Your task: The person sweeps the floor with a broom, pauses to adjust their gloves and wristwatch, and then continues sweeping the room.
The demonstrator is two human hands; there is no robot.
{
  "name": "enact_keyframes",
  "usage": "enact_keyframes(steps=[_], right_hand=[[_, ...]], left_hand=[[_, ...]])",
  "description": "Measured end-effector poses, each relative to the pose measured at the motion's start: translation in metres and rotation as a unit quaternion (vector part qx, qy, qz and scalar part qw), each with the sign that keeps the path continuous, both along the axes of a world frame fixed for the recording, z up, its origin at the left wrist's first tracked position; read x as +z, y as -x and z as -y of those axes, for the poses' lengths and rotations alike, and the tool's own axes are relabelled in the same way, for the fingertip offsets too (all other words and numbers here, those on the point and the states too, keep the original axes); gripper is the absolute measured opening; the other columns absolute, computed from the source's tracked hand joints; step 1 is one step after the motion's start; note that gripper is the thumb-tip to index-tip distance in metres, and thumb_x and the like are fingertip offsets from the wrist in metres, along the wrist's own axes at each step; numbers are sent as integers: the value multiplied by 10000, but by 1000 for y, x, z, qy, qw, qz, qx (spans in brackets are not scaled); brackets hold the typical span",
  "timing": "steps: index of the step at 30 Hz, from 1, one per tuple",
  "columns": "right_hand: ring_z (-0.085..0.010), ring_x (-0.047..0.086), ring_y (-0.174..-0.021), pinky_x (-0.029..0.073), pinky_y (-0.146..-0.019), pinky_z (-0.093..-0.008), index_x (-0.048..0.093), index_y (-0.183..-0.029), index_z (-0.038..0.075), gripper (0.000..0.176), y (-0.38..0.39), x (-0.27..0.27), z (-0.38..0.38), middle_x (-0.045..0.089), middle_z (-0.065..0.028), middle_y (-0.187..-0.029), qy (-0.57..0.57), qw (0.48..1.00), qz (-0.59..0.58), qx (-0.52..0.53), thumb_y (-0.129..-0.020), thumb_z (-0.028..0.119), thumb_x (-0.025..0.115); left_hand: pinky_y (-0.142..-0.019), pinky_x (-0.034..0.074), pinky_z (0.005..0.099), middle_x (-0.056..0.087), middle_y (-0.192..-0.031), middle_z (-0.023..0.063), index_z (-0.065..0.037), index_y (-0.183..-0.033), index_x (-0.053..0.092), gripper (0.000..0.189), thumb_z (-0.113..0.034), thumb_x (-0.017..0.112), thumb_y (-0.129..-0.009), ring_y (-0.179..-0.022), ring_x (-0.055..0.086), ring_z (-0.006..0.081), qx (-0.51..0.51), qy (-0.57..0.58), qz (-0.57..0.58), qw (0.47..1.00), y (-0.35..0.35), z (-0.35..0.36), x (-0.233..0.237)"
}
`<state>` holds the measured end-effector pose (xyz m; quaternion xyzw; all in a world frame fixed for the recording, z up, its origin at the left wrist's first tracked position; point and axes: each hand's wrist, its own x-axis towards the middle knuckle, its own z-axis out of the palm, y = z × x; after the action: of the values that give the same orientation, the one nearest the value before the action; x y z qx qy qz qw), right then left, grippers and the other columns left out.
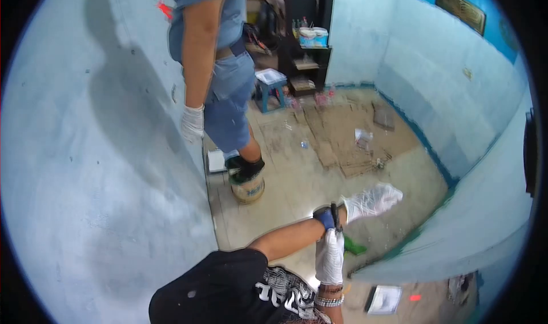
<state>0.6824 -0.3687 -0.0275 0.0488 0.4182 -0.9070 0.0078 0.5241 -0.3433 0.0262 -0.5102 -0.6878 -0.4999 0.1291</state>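
Note:
My left hand (pixel 374 202), in a white glove, reaches out to the right over the tiled floor. Its fingers look curled in, with nothing visible in them, though the picture is somewhat blurred. On that wrist sits a dark blue wristwatch (pixel 326 217) with a black strap end sticking up. From below comes my right hand (pixel 330 259), also white-gloved, with its fingers closed at the watch's band. Beaded bracelets (pixel 329 302) circle my right wrist. A green object (pixel 354 246) lies on the floor just beyond my hands.
Another person (pixel 228 84) with a gloved hand stands on a bucket (pixel 248 189) beside the left wall. A blue stool (pixel 270 90) and black shelf (pixel 308 67) stand behind. Brown cardboard (pixel 337 135) covers floor near the right wall. A white-faced board (pixel 384 300) lies bottom right.

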Motion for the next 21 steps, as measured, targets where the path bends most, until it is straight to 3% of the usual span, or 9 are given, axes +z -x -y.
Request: enact_keyframes(steps=[2,4,6,10,13,17,20,21], right_hand=[[-172,440,-1177,328,-1025,-345,400,-1292,34,474,2,16,5,473,-72,-1266,12,1000,-25,-1,-918,282,550],[-171,445,-1168,321,-1025,-322,348,-1334,1,552,7,19,9,482,-63,-1254,65,997,-32,12,-902,259,576],[-200,420,-1221,289,-1063,-342,345,-1346,4,597,10,22,17,457,-80,-1308,111,993,-18,-35,-896,318,582],[-222,404,-1253,288,-1075,-372,389,-1329,11,637,7,0,17,444,-103,-1342,192,981,-32,15,-864,386,608],[-228,389,-1272,279,-1083,-377,394,-1333,39,642,5,6,18,442,-105,-1350,176,984,-25,33,-850,398,619],[-223,354,-1297,262,-1087,-414,386,-1344,74,657,3,-23,13,431,-90,-1361,174,984,35,35,-847,442,607],[-209,247,-1353,212,-1111,-419,250,-1415,152,800,9,-24,2,284,-6,-1457,71,996,-36,34,-817,599,538],[-209,264,-1343,218,-1110,-416,263,-1407,148,786,12,-21,1,298,-10,-1448,71,996,-59,18,-820,592,541]], left_hand=[[-695,481,415,613,-855,181,-55,-956,620,210,-155,455,-872,-801,591,361,51,103,-22,993,1,-5,-1],[-693,476,425,604,-808,175,-59,-866,614,186,-152,454,-856,-803,590,354,49,166,-34,984,1,-7,4],[-660,481,428,602,-773,171,-57,-812,605,174,-160,467,-838,-766,602,345,57,152,-62,985,10,-18,-17],[-604,489,424,616,-749,145,-71,-804,609,148,-150,486,-825,-721,614,346,77,190,-79,976,7,-15,-13],[-599,501,399,611,-738,134,-78,-801,610,110,-127,512,-805,-723,630,313,78,191,-64,976,0,-9,-4],[-588,508,381,620,-737,123,-68,-802,618,99,-113,535,-774,-705,644,288,93,220,-192,952,3,-2,-20],[-583,513,375,621,-734,109,-77,-801,623,96,-102,535,-770,-703,649,276,103,277,-219,930,10,3,-19],[-580,512,374,622,-732,106,-85,-788,618,85,-104,536,-772,-703,649,273,97,276,-218,931,10,1,-20]])
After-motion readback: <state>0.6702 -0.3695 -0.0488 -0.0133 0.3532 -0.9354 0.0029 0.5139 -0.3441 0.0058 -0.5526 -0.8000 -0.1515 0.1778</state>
